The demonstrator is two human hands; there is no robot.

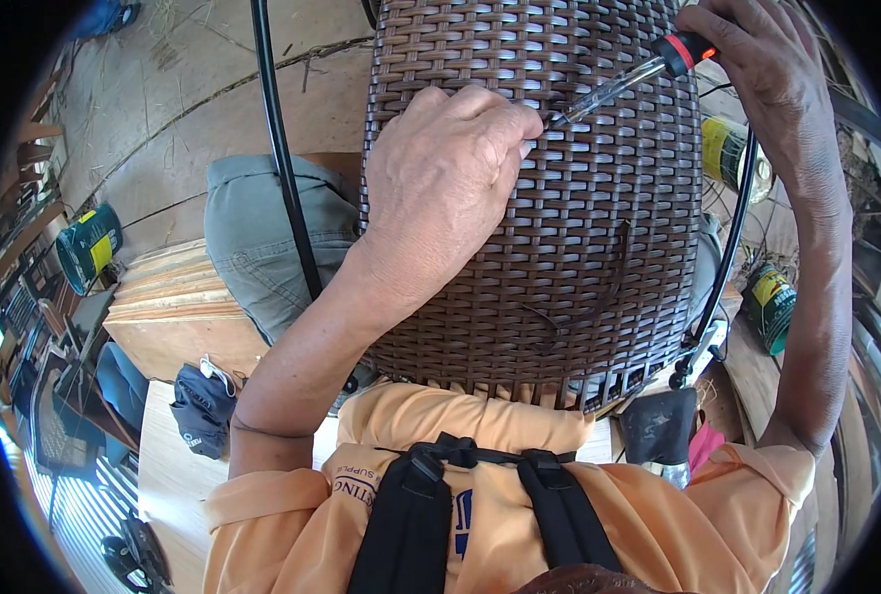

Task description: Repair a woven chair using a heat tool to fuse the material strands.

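Across my lap lies a dark brown woven wicker panel (pixel 559 257), part of a piece of furniture with black tube legs. My left hand (pixel 450 173) rests on its upper part, fingers curled and pinched at the weave; what they pinch, if anything, is hidden. In my right hand (pixel 772 84), raised at the upper right, is the black-and-red end of a screwdriver-like tool (pixel 614 91) with a clear, shiny shaft. Its tip meets the weave just beside my left fingertips. A loose brown strand (pixel 621 262) lies on the panel's lower right.
Black tubes (pixel 287 148) rise on both sides of the panel. Green-and-yellow cans stand at left (pixel 90 247) and right (pixel 772 302). A stack of wooden boards (pixel 183 317) is beside my left leg, with a dark cap (pixel 203 406) near it. A black pouch (pixel 658 426) lies at right.
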